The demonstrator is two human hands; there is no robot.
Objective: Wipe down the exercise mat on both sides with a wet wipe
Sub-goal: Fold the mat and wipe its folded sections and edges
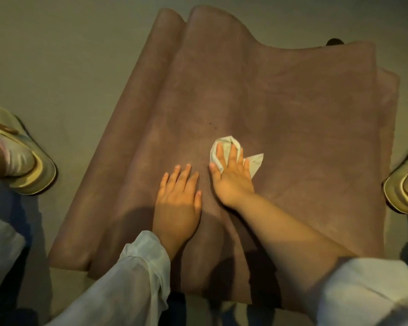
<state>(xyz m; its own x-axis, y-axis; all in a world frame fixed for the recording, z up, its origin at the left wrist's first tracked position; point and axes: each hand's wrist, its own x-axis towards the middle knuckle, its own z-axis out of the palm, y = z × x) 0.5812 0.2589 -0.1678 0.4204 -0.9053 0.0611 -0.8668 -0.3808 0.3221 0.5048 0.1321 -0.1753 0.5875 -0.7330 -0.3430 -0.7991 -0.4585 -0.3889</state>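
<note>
The mat is a dull brownish-pink sheet with a soft, cloudy, slightly mottled face and a few tiny dark specks near its middle. It lies on the floor in front of the person, not flat: long ridges run along its left side and its far edge rises in two humps. The wipe is white and crumpled, near the mat's middle. The right hand presses flat on the wipe, fingers straight and slightly spread. The left hand rests palm down on the mat just beside it, fingers straight and close together. The floor is plain grey-green under dim, warm light. Count: one mat, one wipe, two hands, two white sleeves, and two pale slippers, left and right, either side of the mat.
</note>
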